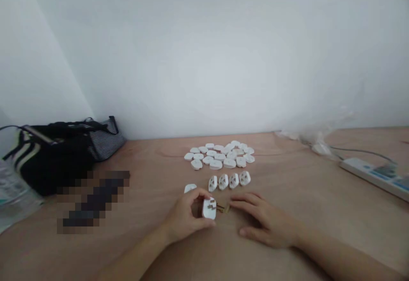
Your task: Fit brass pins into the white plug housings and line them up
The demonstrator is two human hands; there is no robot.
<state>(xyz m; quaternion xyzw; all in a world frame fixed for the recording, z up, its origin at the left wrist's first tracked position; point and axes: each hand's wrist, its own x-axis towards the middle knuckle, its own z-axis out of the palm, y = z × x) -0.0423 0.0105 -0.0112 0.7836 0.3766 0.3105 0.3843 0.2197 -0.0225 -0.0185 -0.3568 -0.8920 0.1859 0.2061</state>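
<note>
In the head view my left hand is closed around the sides of a white plug adapter, its metal prongs facing me. My right hand lies low over the table with fingers stretched and apart. Its fingertips are beside a few small brass-coloured pieces, whose exact kind I cannot make out. Just past my left hand lies another white piece, partly hidden by the fingers. Several white socket pieces with round holes stand in a row beyond my hands.
A large group of white plastic pieces lies farther back. On the left are a black bag, a striped pouch and a blurred-out dark item. A power strip and clear plastic wrap lie on the right.
</note>
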